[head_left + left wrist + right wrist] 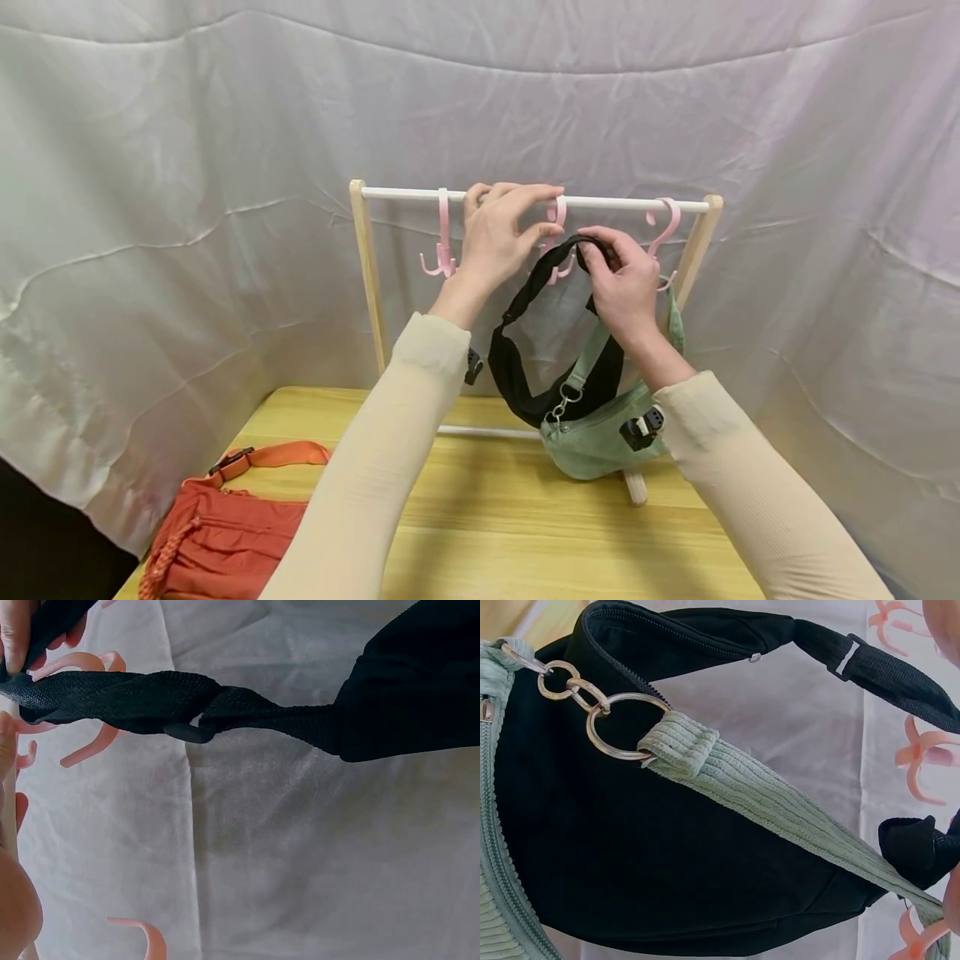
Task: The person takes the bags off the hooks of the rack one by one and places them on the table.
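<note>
A black waist bag [645, 862] hangs from my right hand [624, 283], which pinches the top of its twisted black strap [127, 697] just right of the middle pink hook [560, 215]. My left hand [495, 229] is up at the white rail, thumb and forefinger about the upper part of that hook. A green corduroy bag [596, 446] hangs at the right end, by the right pink hook [669, 225], partly behind my right forearm. Its green strap [757, 795] and metal rings cross in front of the black bag.
The white rail [405, 194] spans two wooden posts on a yellow wood-grain table [480, 517]. Another pink hook [443, 225] hangs to the left. A red bag [232, 533] with an orange strap lies at the front left. Grey cloth [225, 125] hangs behind.
</note>
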### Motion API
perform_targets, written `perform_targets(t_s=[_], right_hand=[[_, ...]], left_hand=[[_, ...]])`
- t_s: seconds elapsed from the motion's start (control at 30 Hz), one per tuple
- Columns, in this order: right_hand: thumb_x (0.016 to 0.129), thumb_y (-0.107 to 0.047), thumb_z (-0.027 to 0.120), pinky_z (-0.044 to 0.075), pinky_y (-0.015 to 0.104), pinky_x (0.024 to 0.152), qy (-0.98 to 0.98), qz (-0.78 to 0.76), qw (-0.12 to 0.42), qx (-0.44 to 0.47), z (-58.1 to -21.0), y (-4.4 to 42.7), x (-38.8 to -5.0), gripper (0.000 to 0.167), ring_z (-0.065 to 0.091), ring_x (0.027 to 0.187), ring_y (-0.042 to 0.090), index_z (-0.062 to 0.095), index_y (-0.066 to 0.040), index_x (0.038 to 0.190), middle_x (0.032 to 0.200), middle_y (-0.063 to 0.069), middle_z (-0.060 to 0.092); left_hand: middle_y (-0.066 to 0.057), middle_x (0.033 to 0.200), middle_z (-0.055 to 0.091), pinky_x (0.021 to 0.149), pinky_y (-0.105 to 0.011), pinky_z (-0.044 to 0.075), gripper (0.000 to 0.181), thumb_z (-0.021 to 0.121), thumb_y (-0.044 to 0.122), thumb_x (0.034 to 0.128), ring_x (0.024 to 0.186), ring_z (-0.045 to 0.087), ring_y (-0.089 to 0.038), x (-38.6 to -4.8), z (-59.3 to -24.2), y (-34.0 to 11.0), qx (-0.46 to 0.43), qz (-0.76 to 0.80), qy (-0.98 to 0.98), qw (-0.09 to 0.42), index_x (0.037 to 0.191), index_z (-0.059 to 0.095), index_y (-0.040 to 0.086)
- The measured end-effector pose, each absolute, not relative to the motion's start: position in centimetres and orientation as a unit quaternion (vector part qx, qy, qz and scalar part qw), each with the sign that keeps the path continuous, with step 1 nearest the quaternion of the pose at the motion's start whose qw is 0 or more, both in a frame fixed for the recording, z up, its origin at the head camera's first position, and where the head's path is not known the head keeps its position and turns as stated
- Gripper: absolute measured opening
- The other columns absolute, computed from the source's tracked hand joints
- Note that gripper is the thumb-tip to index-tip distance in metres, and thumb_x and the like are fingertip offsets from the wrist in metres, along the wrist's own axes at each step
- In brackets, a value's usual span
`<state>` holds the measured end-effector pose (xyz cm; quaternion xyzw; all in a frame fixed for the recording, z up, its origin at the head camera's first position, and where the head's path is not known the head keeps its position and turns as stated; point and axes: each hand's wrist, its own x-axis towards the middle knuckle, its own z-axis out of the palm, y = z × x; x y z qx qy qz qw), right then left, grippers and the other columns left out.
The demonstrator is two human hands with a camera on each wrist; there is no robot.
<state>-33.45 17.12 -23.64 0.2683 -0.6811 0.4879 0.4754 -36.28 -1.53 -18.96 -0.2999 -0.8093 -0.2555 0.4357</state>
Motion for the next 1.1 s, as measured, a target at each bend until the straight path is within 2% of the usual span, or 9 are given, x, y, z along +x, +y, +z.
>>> perform_targets(t_s=[0.37,0.67,0.8,1.0,1.1], right_hand=[[0.099,-0.003,0.070,0.051,0.014,0.074,-0.679,0.494,0.470,0.273,-23.7,16.8,-33.3,0.015,0.066,0.085,0.000,0.078,0.002,0.111,0.105,0.015,0.077],[0.099,-0.001,0.069,0.056,0.019,0.082,-0.675,0.516,0.448,0.277,-24.5,16.6,-33.1,0.016,0.070,0.093,0.003,0.076,0.004,0.113,0.106,0.017,0.076],[0.098,-0.001,0.070,0.054,0.015,0.079,-0.678,0.509,0.454,0.274,-24.8,16.5,-33.0,0.016,0.068,0.091,0.002,0.077,0.003,0.112,0.107,0.017,0.076],[0.096,0.002,0.071,0.052,0.015,0.077,-0.677,0.499,0.469,0.268,-25.1,16.3,-32.9,0.016,0.068,0.088,0.008,0.078,0.002,0.110,0.105,0.016,0.077],[0.097,0.000,0.071,0.052,0.015,0.077,-0.679,0.500,0.465,0.269,-25.4,16.3,-33.0,0.015,0.067,0.087,0.004,0.078,0.001,0.110,0.105,0.015,0.077]], left_hand=[[0.013,0.136,0.069,0.115,-0.034,0.020,0.051,0.076,0.043,0.0876,0.121,0.057,-0.010,-36.4,-18.9,-1.7,-0.300,-0.254,-0.807,0.442,0.136,0.070,0.029],[0.013,0.136,0.068,0.116,-0.035,0.020,0.051,0.075,0.043,0.0891,0.122,0.056,-0.010,-36.3,-19.0,-2.0,-0.301,-0.250,-0.812,0.433,0.137,0.069,0.029],[0.014,0.137,0.068,0.115,-0.035,0.020,0.050,0.075,0.044,0.0897,0.122,0.056,-0.010,-36.3,-19.0,-2.1,-0.303,-0.246,-0.812,0.434,0.138,0.069,0.029],[0.015,0.140,0.065,0.115,-0.036,0.021,0.050,0.075,0.041,0.0925,0.122,0.056,-0.009,-36.4,-18.9,-2.1,-0.313,-0.241,-0.806,0.441,0.140,0.067,0.029],[0.015,0.142,0.064,0.116,-0.036,0.020,0.050,0.075,0.039,0.0940,0.123,0.055,-0.009,-36.4,-18.9,-2.2,-0.311,-0.240,-0.807,0.442,0.142,0.066,0.029]])
